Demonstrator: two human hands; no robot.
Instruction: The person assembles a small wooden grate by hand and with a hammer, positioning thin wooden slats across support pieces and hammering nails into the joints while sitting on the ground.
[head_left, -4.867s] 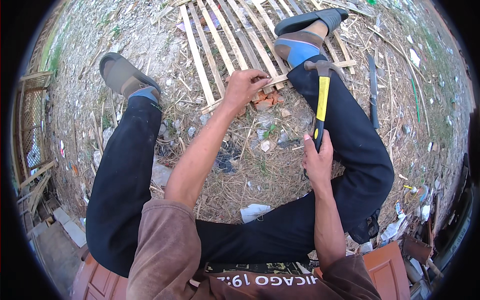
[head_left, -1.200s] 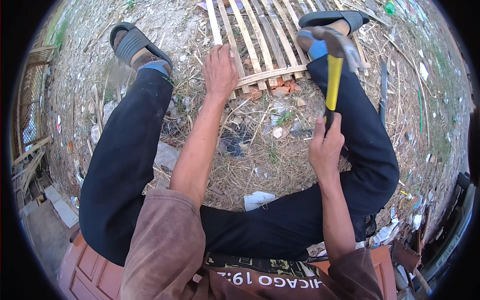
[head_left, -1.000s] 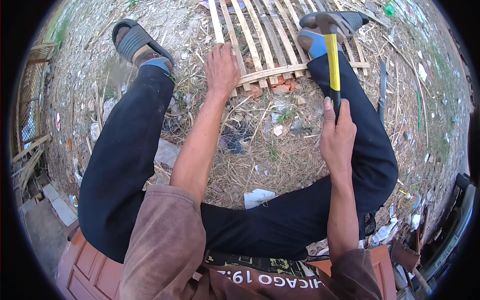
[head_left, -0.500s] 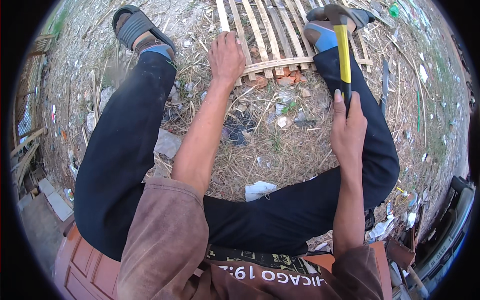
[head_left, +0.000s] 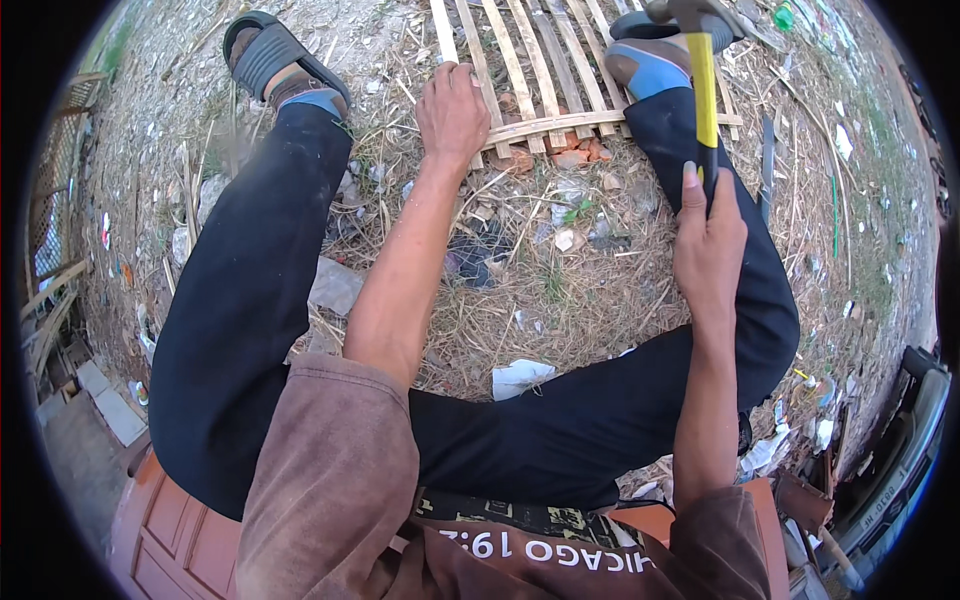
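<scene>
- The right hand [head_left: 708,245] is wrapped tight round the low end of the yellow-handled hammer with a steel head [head_left: 702,80].
- Its long axis runs straight up from the fist, head farthest away.
- The left hand [head_left: 452,110] lies flat, fingers spread, on the pale slatted wooden panel [head_left: 530,70] left of the hammer.

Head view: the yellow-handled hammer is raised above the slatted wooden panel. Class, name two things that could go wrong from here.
1. The left hand rests on the slatted wooden panel, so a stray blow from the yellow-handled hammer in the right hand might hit its fingers.
2. The blue-soled sandal foot lies beside the panel and could be struck.
</scene>
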